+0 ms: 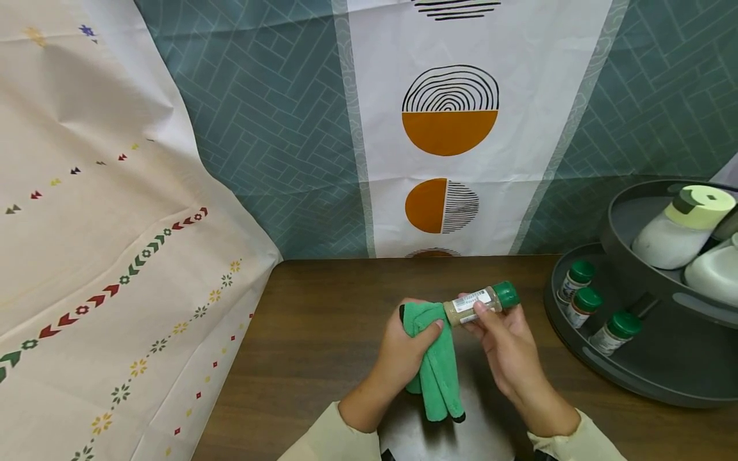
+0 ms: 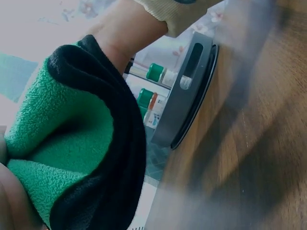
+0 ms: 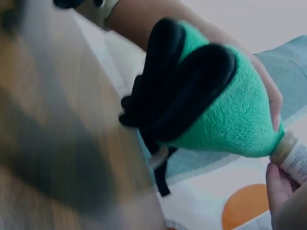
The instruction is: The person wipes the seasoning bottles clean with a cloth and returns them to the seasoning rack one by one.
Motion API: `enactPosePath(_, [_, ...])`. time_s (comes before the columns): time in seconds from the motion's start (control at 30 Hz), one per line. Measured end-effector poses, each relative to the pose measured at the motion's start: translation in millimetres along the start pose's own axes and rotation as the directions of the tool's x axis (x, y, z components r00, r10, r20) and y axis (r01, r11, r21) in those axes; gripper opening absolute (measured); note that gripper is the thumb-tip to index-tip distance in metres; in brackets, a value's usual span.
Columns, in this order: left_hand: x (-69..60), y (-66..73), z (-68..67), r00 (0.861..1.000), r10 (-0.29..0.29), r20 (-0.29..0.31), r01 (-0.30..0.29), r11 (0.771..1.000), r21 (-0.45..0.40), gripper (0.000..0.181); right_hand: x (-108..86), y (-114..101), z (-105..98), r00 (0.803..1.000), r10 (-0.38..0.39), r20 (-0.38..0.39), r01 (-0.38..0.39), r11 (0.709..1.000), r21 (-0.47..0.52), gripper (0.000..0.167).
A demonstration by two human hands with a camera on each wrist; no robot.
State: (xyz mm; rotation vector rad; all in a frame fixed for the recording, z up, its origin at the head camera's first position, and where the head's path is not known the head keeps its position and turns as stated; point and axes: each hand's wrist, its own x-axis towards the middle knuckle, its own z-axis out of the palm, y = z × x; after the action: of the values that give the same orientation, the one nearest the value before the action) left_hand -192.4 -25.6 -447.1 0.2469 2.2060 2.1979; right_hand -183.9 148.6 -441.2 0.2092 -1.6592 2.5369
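My left hand (image 1: 406,346) grips a folded green cloth (image 1: 438,365) with black edging, its thumb lying over the front. Between the fingers and thumb of my right hand (image 1: 510,349) is a spice jar (image 1: 473,306) with a green cap and a white label. The jar is tilted, cap up to the right, and its base end meets the top of the cloth. From the left wrist side, the cloth (image 2: 72,139) hangs open in a fold. In the right wrist view the cloth (image 3: 235,120) touches the end of the jar (image 3: 292,155).
A two-tier dark grey round tray (image 1: 651,378) stands at the right. Several green-capped spice jars (image 1: 617,333) sit on its lower tier, and white bottles (image 1: 669,237) on the upper one. A patterned cloth (image 1: 144,288) drapes at the left. The wooden table (image 1: 323,307) lies beneath my hands.
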Motion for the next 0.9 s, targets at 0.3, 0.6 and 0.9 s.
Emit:
enactPosePath(0.3, [-2.1,-6.1,2.9,0.994,-0.047,0.099,0.041,0.997,0.058,0.028,-0.9,3,-1,0.986,-0.163,0.023,0.164,0.972,-0.169,0.04])
enactPosePath(0.6, [-5.2,-5.8,3.8,0.995,0.03,0.092,-0.032,0.999,0.014,0.03,2.5,5,-7,0.994,-0.111,0.016,0.112,0.981,-0.16,0.032])
enactPosePath(0.9, [-8.5,3.3,-0.3,0.988,0.072,0.14,-0.073,0.997,0.002,0.03,2.2,-4,-8,0.98,-0.184,0.078,0.192,0.974,-0.119,0.035])
